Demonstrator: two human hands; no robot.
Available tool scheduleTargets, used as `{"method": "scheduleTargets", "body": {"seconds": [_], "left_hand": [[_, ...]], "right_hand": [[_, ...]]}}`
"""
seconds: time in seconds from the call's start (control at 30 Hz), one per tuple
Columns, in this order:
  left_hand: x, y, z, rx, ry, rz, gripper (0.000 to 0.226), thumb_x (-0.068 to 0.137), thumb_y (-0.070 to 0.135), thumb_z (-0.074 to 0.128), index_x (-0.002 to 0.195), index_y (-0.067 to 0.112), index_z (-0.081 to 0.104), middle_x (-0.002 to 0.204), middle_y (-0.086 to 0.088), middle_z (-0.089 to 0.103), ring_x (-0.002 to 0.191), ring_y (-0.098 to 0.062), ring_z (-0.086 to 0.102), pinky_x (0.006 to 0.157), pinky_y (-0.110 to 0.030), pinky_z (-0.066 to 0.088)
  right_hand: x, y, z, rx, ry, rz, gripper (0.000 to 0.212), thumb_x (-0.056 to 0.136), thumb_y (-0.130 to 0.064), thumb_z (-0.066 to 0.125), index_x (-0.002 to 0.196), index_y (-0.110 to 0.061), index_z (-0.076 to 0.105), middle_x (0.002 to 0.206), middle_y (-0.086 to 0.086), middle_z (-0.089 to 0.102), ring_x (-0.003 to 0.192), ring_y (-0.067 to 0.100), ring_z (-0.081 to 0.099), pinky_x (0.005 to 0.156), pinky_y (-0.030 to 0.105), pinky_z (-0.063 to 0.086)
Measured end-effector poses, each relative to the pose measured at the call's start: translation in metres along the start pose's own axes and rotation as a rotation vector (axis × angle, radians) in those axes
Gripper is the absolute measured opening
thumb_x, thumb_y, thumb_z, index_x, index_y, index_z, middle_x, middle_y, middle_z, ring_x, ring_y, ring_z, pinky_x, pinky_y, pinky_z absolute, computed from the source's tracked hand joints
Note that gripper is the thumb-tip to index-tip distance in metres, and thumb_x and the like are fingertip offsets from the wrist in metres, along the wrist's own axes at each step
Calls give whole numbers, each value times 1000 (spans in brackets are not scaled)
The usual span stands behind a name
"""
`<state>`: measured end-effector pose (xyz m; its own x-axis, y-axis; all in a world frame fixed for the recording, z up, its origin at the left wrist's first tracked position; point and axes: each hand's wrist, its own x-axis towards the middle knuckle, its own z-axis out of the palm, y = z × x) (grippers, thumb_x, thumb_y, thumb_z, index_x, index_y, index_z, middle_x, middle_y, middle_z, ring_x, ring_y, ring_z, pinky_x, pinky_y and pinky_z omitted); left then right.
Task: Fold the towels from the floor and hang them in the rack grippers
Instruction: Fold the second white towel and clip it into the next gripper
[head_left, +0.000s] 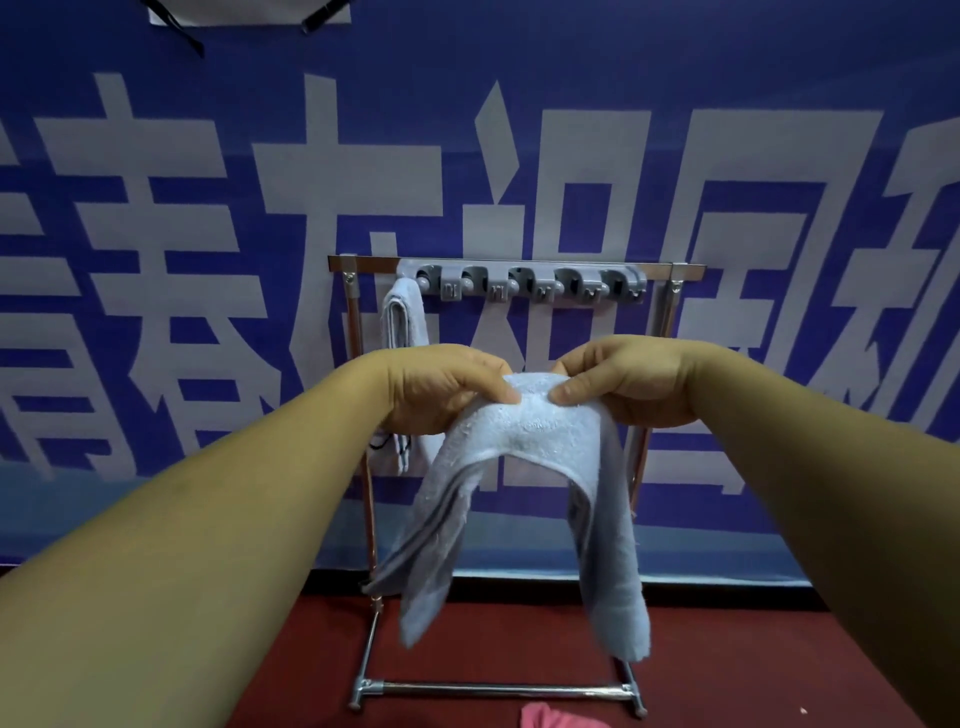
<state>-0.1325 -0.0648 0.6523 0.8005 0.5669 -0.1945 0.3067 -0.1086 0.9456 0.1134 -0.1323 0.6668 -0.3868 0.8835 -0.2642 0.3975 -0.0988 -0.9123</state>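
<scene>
Pale blue terry towel (530, 431) hangs in the air in front of the rack (498, 690), draped over at its middle so that two long ends droop down on either side. The left hand (441, 389) pinches the top of the drape between thumb and curled fingers. The right hand (628, 382) grasps the same ridge of cloth just beside it, and the two thumbs lie close together on the towel. Both bare forearms reach forward from the lower corners of the view. Behind the hands, the rack is a chrome frame standing on a dark red floor (467, 639). A grey strip of grippers (519, 283) is fixed along the rack's top bar. At the left end of that strip, a folded whitish towel (402, 317) hangs from the outermost gripper beside the rack's left upright. Its lower part is partly hidden behind the left hand. The other grippers along the strip hold nothing. A pink cloth (550, 718) lies on the floor near the rack's bottom bar, cut off by the lower edge of the view. A blue banner (208, 218) with large white characters fills the wall behind.
</scene>
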Motion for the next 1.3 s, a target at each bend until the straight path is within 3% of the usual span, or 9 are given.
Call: {"method": "scheduleTargets", "body": {"seconds": [0.07,0.17,0.3,0.37,0.5,0.63,0.83,1.03,1.3], "left_hand": [[-7,3,-8,-17,6,-14,16,92,18,73,88,15,58,80,-3,60,67,-16,59,61,-26,53],[-14,8,-18,-111,8,21,14,95,25,74,89,13,69,85,-9,60,72,-21,57,71,-34,52],[-18,25,-15,-279,75,145,28,100,26,65,83,13,84,77,-7,67,61,-14,59,54,-25,56],[-20,31,-14,-275,80,166,33,104,23,59,87,12,86,81,-8,69,64,-14,58,52,-24,55],[-23,34,-19,-238,103,154,26,105,20,60,96,9,82,88,-11,67,69,-18,58,55,-25,56],[-25,35,-23,-134,83,111,26,104,24,63,91,16,83,89,-9,69,72,-17,61,59,-26,57],[-28,27,-28,-127,55,58,13,97,26,73,90,15,76,89,-9,67,72,-17,61,61,-27,58],[-29,-1,-25,30,32,-86,11,102,25,66,102,15,64,91,-1,68,78,-13,64,71,-29,54],[2,5,-55,-111,289,50,14,105,20,61,97,16,71,91,-2,70,84,-17,65,82,-35,54]], "right_hand": [[-1,-1,2,95,37,-43,22,95,-19,71,109,-1,73,99,15,74,86,25,72,76,34,61],[2,-5,6,288,113,-133,37,101,-24,58,128,0,69,101,14,74,82,24,72,75,37,61],[8,-13,13,514,66,-188,43,100,-28,59,134,-4,70,121,15,70,95,24,68,87,38,59],[10,-13,12,555,51,-182,38,97,-30,65,123,-4,78,113,12,73,89,21,70,82,34,61],[14,-11,12,389,-102,-169,56,72,-32,95,116,-3,76,99,12,74,80,20,74,73,30,64],[14,-8,14,329,-117,-200,56,64,-26,100,111,-4,78,94,13,77,75,20,76,67,31,64],[12,-9,23,393,30,-152,34,88,-22,75,117,-3,74,90,13,75,70,20,72,63,32,62],[27,-8,34,247,98,-101,32,105,-18,58,130,-3,69,114,15,76,93,24,73,86,38,61],[69,-32,16,221,360,-117,20,104,-17,62,111,-3,74,91,8,80,74,16,75,67,32,59]]}}
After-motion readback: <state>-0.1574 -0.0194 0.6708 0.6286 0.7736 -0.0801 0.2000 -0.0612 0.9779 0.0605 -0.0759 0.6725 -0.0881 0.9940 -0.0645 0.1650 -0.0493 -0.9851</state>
